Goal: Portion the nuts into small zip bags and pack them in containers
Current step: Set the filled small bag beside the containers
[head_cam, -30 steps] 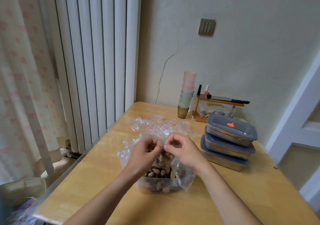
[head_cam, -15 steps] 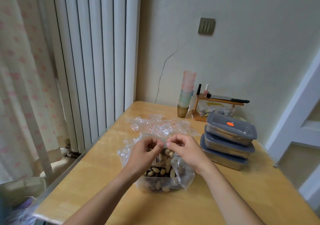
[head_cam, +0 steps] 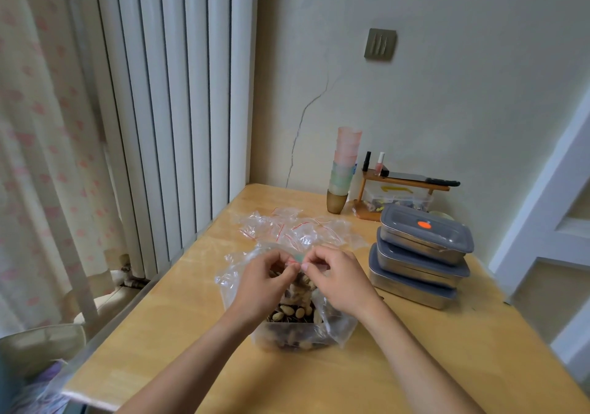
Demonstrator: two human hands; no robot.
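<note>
Both hands, left [head_cam: 266, 281] and right [head_cam: 336, 281], pinch a zip bag [head_cam: 295, 259] over the nuts [head_cam: 292, 313], likely sealing it; containers [head_cam: 421, 254] wait at three o'clock.

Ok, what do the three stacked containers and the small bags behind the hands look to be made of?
Stacked containers: bodies look like brushed metal, probably stainless steel, given their dull grey sheen; the lids look like matte grey plastic. Small bags: thin clear plastic film, crinkled and glossy, with red zip strips.
</note>
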